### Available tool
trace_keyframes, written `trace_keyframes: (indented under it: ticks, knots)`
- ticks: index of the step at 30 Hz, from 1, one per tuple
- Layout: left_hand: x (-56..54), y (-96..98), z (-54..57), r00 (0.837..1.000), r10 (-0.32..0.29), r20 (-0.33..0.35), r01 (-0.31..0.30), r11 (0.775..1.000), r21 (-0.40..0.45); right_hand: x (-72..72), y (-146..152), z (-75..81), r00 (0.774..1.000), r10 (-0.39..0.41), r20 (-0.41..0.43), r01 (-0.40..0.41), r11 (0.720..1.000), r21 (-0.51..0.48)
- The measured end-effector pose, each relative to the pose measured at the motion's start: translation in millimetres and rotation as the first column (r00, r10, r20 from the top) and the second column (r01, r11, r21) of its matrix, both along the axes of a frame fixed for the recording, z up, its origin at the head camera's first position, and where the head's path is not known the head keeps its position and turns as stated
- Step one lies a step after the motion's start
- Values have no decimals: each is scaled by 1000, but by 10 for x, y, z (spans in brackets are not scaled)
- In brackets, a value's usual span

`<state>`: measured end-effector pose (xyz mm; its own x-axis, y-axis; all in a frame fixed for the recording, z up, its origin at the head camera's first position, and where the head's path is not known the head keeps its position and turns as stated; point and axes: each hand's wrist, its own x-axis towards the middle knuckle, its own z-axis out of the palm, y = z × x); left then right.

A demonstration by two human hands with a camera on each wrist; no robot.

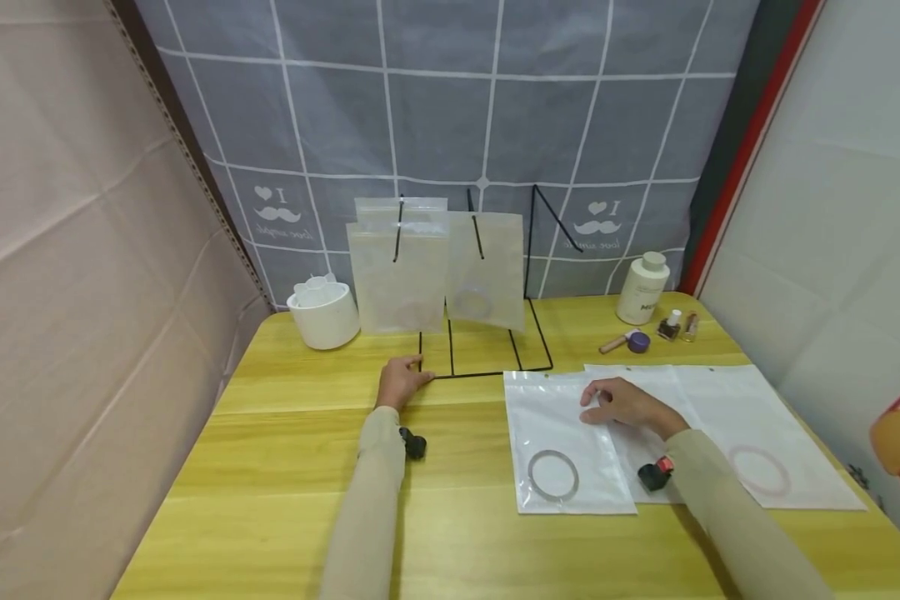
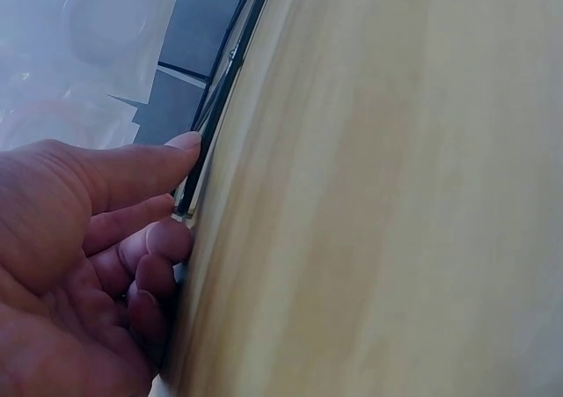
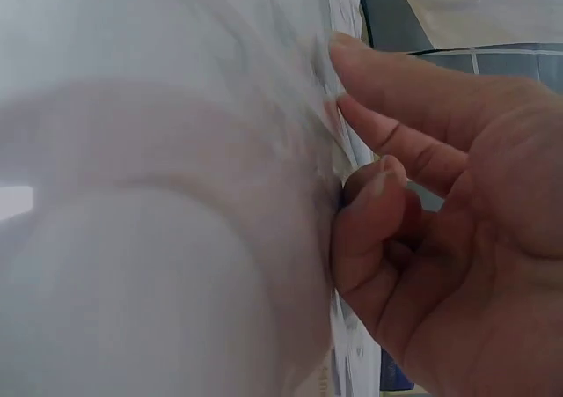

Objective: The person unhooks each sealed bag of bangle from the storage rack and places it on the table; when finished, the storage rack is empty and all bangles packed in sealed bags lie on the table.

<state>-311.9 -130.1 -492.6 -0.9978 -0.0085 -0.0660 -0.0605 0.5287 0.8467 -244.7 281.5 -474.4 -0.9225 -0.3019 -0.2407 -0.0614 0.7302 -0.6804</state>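
My left hand point(image 1: 401, 383) pinches the front left corner of a black wire display rack point(image 1: 480, 374) between thumb and fingers. In the left wrist view the thumb point(image 2: 183, 144) lies against the dark bar point(image 2: 230, 80). Clear zip bags point(image 1: 397, 279) hang from the rack's left and middle hooks, while the right hook point(image 1: 558, 218) is bare. My right hand point(image 1: 626, 404), fingers loosely bent, hovers low over the zip bags lying on the table. Nearest it is a clear bag point(image 1: 562, 421) with a grey ring point(image 1: 552, 476) showing inside. Another flat bag point(image 1: 787, 417) has a pink ring.
A white cup point(image 1: 326, 321) stands left of the rack. At the back right are a white bottle point(image 1: 642, 289), a dark nail polish bottle point(image 1: 669, 326), a small glass bottle point(image 1: 691, 327) and a purple-capped item point(image 1: 638, 342). A grey checked cloth point(image 1: 450, 117) hangs behind the wooden table point(image 1: 270, 500).
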Motion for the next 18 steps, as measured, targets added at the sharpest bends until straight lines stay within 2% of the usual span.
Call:
trace_keyframes:
  ticks: [4, 8, 11, 13, 15, 18]
  knots:
    - [26, -3, -6, 1000, -2, 2, 2, 1000, -1, -15, 36, 31, 999, 9, 54, -9, 1000, -10]
    - [80, -8, -51, 1000, -6, 2, 6, 1000, -12, -83, -36, 91, 1000, 9, 5, -9, 998, -60]
    - [100, -22, -62, 1000, 0, -7, -1, 1000, -14, -214, -220, 171, 996, -8, -91, -2, 994, -108]
    - [94, -26, -48, 1000, 5, -19, -5, 1000, -5, -336, -383, 236, 984, -32, -174, 12, 993, -116]
    - [80, -21, -33, 999, 7, -33, -7, 1000, 0, -462, -558, 312, 962, -40, -269, 3, 991, -135]
    - [49, -3, -12, 999, 2, -49, -2, 1000, 4, -632, -814, 466, 915, -65, -399, -5, 985, -172]
